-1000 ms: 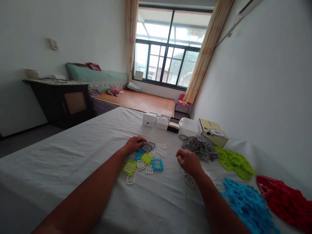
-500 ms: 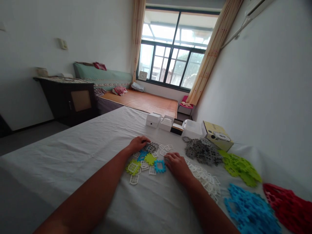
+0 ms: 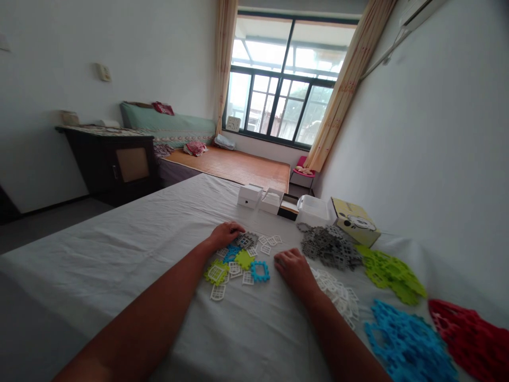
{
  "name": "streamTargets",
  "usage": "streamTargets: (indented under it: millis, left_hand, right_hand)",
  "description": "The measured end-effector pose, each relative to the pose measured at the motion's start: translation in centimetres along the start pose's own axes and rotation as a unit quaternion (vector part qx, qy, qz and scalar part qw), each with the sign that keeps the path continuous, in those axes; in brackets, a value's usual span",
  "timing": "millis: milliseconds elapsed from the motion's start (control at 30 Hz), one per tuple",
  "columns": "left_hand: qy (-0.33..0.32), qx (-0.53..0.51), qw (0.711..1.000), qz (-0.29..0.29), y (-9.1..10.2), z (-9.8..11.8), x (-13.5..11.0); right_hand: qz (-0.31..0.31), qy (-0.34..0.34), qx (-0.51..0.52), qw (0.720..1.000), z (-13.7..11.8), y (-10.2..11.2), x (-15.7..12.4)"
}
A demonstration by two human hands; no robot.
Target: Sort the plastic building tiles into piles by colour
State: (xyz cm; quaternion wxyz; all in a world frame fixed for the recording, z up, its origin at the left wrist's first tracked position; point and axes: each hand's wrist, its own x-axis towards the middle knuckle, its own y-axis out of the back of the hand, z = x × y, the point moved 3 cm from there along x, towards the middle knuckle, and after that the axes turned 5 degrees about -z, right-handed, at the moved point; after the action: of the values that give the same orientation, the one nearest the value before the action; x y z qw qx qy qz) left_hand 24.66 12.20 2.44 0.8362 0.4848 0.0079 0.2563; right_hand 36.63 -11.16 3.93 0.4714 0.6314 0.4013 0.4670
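My left hand (image 3: 226, 235) rests on the sheet at the left edge of a small cluster of plastic building pieces, its fingertips beside a grey toothed panel (image 3: 248, 240). Its fingers reach forward, loosely bent, with nothing visibly held. My right hand (image 3: 295, 269) lies palm down on the cloth, fingers slightly bent and apart from the pieces. Just left of it is a blue square frame (image 3: 260, 263). The cluster also holds a lime green panel (image 3: 245, 259), another blue piece (image 3: 231, 254) and several white window lattices (image 3: 218, 292). A white lattice pile (image 3: 340, 294) spreads beyond my right wrist, partly hidden.
To the right lie piles of grey pieces (image 3: 330, 248), green pieces (image 3: 392, 273), blue pieces (image 3: 411, 342) and red pieces (image 3: 473, 337). Behind stand a white box (image 3: 249, 196), a black tray (image 3: 289, 213), a clear tub (image 3: 314, 211) and a yellow box (image 3: 353, 220).
My right hand has drawn slightly right, away from the blue square frame and the small white lattices. My left hand stays in place beside the grey panel.
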Motion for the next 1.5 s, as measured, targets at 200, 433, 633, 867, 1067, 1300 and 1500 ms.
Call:
streamTargets:
  millis: [200,433,633,867,1067,1300,1500]
  left_hand:
    - [-0.010,0.009,1.000,0.003,0.0,0.0,0.0]
    - [-0.016,0.006,1.000,0.004,-0.2,-0.4,0.1]
    - [-0.009,0.008,1.000,-0.001,-0.1,-0.1,0.1]
    - [-0.014,0.006,1.000,0.003,-0.2,-0.3,0.1]
    - [-0.012,0.016,1.000,0.004,-0.1,-0.1,0.0]
    - [-0.008,0.021,1.000,0.004,-0.1,0.0,0.0]
    - [-0.004,0.018,1.000,-0.002,-0.1,0.2,-0.1]
  right_hand:
    - [-0.003,0.016,0.001,1.000,0.1,0.3,-0.2]
    - [0.090,-0.002,0.002,0.996,2.9,0.3,0.1]
    - [0.081,-0.057,-0.034,0.995,4.4,0.8,-0.6]
    - [-0.020,-0.102,-0.096,0.990,3.5,1.0,-1.2]
    - [0.007,-0.105,-0.091,0.990,2.6,1.3,-0.8]
    - [0.009,-0.012,-0.005,1.000,-0.3,-1.3,1.3]
    - [-0.054,0.020,0.015,0.998,-0.6,-1.1,0.8]
